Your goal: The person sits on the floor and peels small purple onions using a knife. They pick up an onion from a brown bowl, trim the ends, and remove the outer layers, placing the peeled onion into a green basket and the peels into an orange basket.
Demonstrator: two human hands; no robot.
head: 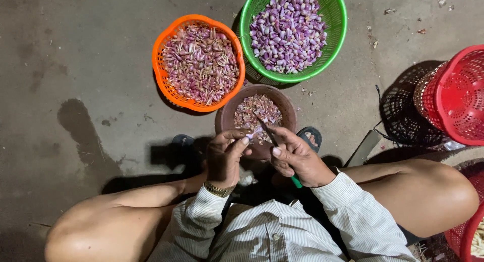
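Stained concrete floor (75, 65); orange basket (160, 75) and green basket (337, 35) hold shallots, brown bowl (288, 106) peelings; left hand (224, 158) pinches a shallot (252, 134), right hand (297, 158) grips a knife (267, 131)

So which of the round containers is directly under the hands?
The brown bowl of peel scraps, just below both hands. The orange basket and green basket sit farther away, holding shallots.

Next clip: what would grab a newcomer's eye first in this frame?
Two bright baskets at the top: a green basket of peeled purple shallots, and left of it an orange basket of unpeeled ones. Below them, over a brown bowl of peelings, the left hand pinches a shallot while the right hand works a green-handled knife.
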